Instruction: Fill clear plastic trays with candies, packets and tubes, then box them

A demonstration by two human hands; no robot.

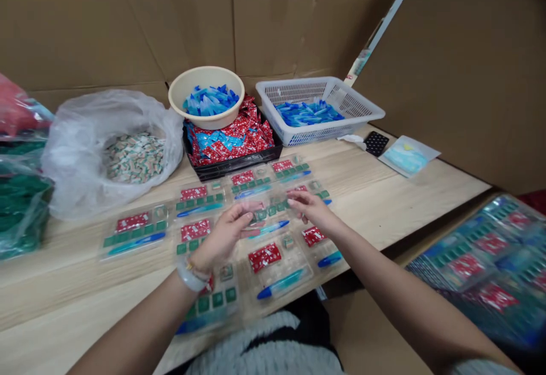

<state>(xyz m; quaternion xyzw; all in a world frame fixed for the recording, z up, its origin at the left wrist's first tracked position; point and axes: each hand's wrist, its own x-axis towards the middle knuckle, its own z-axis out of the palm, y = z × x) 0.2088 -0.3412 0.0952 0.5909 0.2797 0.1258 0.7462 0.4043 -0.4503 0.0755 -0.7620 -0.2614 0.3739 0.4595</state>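
Several clear plastic blister trays (pixel 135 233) lie in rows on the wooden table (pixel 384 193), each with a red packet, green squares and a blue pen. My left hand (pixel 224 235) and my right hand (pixel 309 207) both grip the edges of one filled blister tray (pixel 271 213) just above the others. The fingers of each hand are curled round that tray's ends. A pale bracelet sits on my left wrist.
At the back stand a beige bowl (pixel 205 113) of blue pieces, a black tray (pixel 239 161) of red packets, a white basket (pixel 324 130) of blue pens and a plastic bag (pixel 85 153) of small squares. Finished trays fill a box (pixel 490 261) at right. Cardboard walls surround the table.
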